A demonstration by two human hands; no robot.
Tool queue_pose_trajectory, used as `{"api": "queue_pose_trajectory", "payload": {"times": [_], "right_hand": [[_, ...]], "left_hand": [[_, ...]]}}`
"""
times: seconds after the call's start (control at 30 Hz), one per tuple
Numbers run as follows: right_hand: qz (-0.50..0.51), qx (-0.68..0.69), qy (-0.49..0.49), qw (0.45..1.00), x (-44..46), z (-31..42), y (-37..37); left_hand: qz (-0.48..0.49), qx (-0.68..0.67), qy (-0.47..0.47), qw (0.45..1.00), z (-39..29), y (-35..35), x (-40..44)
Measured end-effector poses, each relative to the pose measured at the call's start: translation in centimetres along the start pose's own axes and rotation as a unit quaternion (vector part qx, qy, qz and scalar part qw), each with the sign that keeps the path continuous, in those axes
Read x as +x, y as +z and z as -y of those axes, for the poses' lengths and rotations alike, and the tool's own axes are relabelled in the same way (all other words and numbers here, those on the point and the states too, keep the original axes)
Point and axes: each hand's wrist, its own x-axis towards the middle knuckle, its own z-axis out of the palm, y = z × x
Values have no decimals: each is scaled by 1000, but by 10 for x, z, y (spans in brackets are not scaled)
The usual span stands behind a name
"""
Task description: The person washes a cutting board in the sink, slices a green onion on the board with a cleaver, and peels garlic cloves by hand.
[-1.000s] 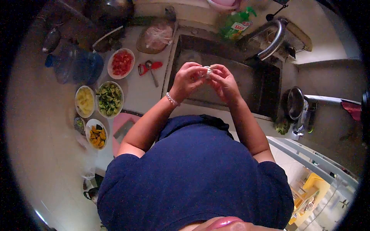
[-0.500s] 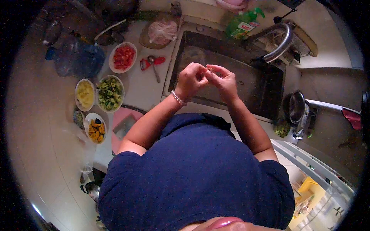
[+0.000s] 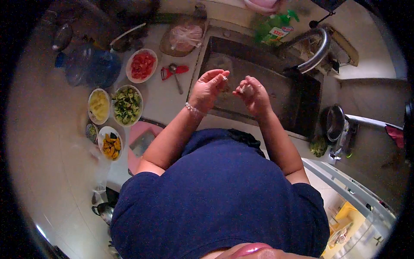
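Over the dark sink, my left hand pinches a small whitish piece between thumb and fingertips. My right hand, a short gap to its right, has its fingers curled round another small pale thing, too small to name. A red peeler and a metal spoon lie on the counter left of the sink. A plastic bag of pale contents rests on a board behind them.
Plates of red pieces, green vegetable, yellow pieces and orange pieces stand at left. A faucet arches over the sink's right side, near a green bottle. A metal bowl is at right.
My hands were together with fingertips touching; now they have moved apart, the left slightly left and the right slightly right, each with a small pale piece.
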Motion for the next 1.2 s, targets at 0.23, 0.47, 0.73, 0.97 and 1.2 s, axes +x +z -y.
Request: {"api": "queue_pose_trajectory", "payload": {"times": [0.23, 0.47, 0.73, 0.97, 1.2], "right_hand": [[61, -338, -186, 921, -10, -7, 30], [49, -309, -155, 937, -18, -1, 45], [77, -324, -102, 937, -22, 11, 44], [121, -350, -86, 925, -23, 22, 45], [127, -351, -76, 925, -22, 17, 39]], "left_hand": [[10, -10, -3, 1000, 4, 13, -8], [41, 188, 96, 977, 0, 14, -19], [74, 528, 316, 785, -20, 23, -23], [120, 546, 338, 757, -27, 24, -22], [156, 558, 293, 760, -27, 16, -18]]}}
